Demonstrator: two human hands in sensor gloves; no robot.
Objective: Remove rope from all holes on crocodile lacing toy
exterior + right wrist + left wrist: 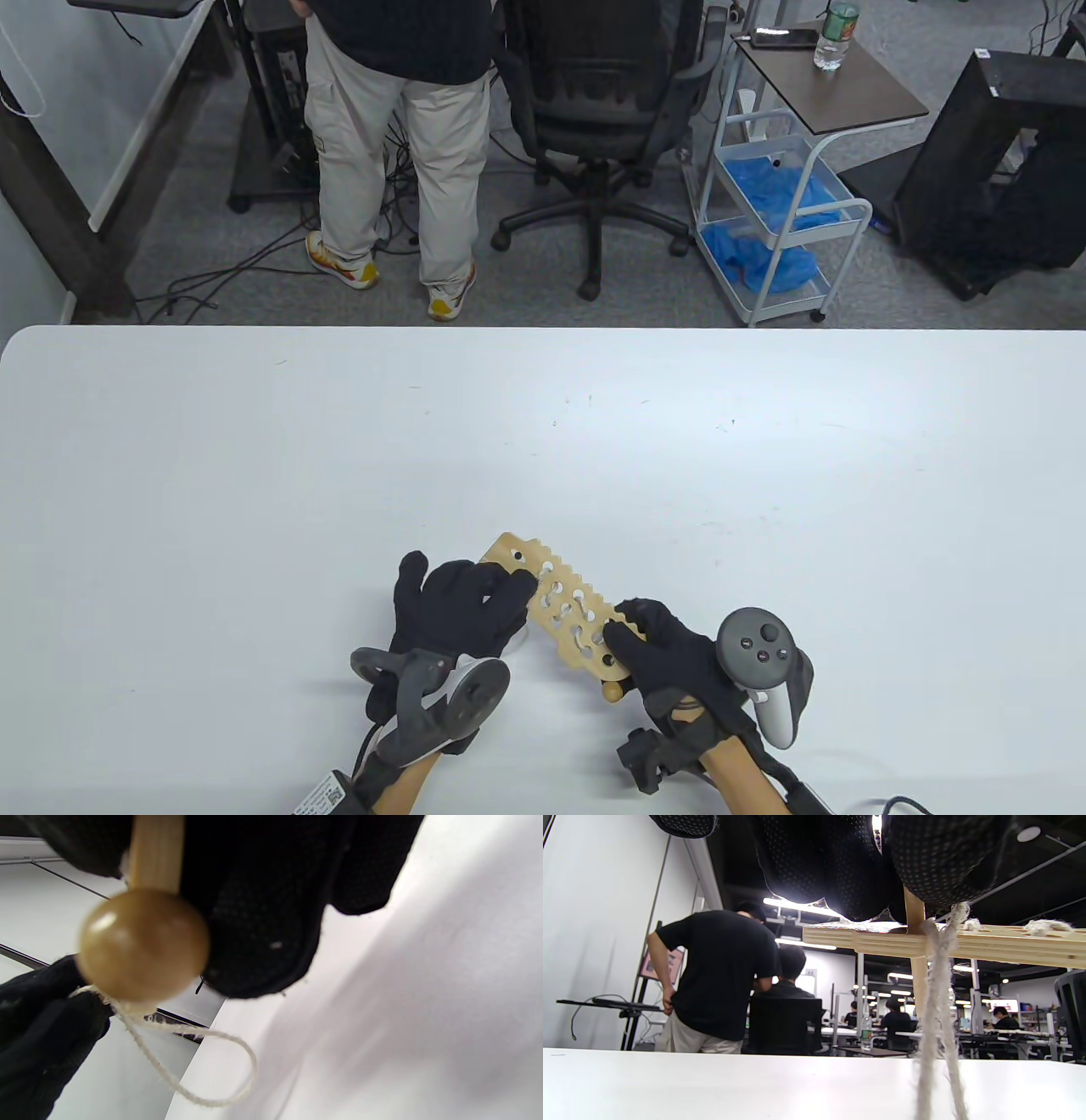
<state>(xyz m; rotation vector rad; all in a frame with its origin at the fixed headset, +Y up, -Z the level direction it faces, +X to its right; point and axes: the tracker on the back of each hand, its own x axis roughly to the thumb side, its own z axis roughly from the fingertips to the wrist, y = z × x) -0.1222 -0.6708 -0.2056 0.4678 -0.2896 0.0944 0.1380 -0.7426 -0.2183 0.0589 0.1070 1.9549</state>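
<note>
The wooden crocodile lacing toy (560, 607) is lifted a little off the white table (543, 441) near its front edge. My left hand (462, 607) grips its left side, fingers over the holes. In the left wrist view the board's edge (988, 944) runs level, and frayed white rope (937, 1027) hangs from it beside a thin wooden stick (915, 984). My right hand (657, 649) is at the board's near end and grips a wooden peg with a ball end (612, 689). The right wrist view shows that ball (142, 944) close up, with rope (191, 1052) looping below it.
A person (394, 144) stands beyond the table's far edge, next to an office chair (598, 119). A white cart with blue bags (776, 212) stands at the back right. A tracker (764, 671) sits on the back of my right hand.
</note>
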